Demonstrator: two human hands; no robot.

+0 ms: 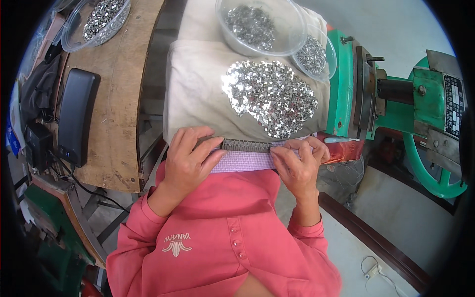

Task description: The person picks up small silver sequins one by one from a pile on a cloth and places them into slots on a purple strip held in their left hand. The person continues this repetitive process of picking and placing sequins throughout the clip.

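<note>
A dark metal slotted strip (246,145) lies across the near edge of the cloth-covered work surface, over a lilac checked cloth (242,162). My left hand (190,157) pinches its left end between thumb and fingers. At the other end, the fingertips of my right hand (298,161) close on the strip. Small upright pieces seem to stand in a row along it, too small to make out. Just beyond the strip spreads a heap of small shiny metal pieces (274,99) on the beige cloth (195,99).
Behind the heap stand a clear plastic tub (292,42) and a smaller clear dish (332,62), both holding metal bits. A green hand press (341,89) with a wheel (420,173) is at right. On the wooden table (116,99) at left sit a black power bank (77,116) and another tub (74,47).
</note>
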